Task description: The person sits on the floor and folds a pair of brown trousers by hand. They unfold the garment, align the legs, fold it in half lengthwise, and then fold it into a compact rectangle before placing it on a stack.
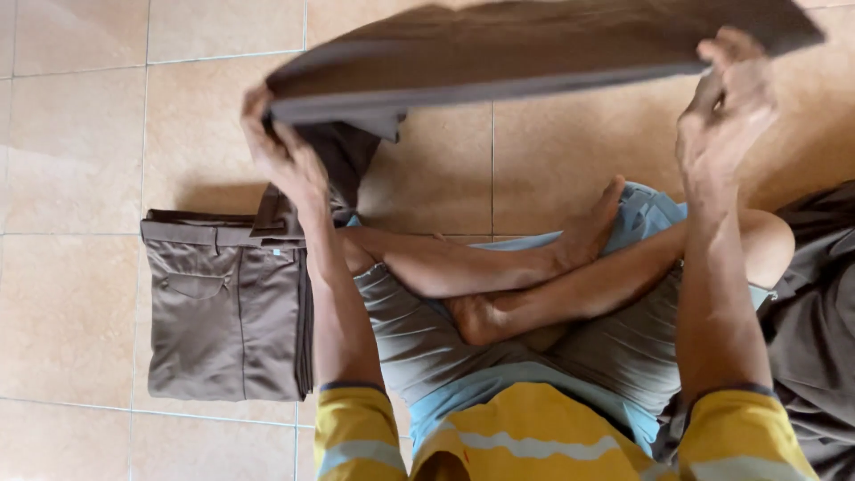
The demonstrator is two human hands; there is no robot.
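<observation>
Cloth partly out of frame
Held cloth [534,53] blurred, top cut off; dark heap [819,321] right of knee cut by edge.

We've got a yellow short-sleeved shirt on, with pale grey-white stripes across the chest and sleeves and a dark blue band edging each cuff. Our left hand [283,158] and right hand [723,111] are bare, no gloves, rings or watch, and the forearms are bare too. Below that it's grey shorts with light blue trim, bare legs and bare feet.
</observation>
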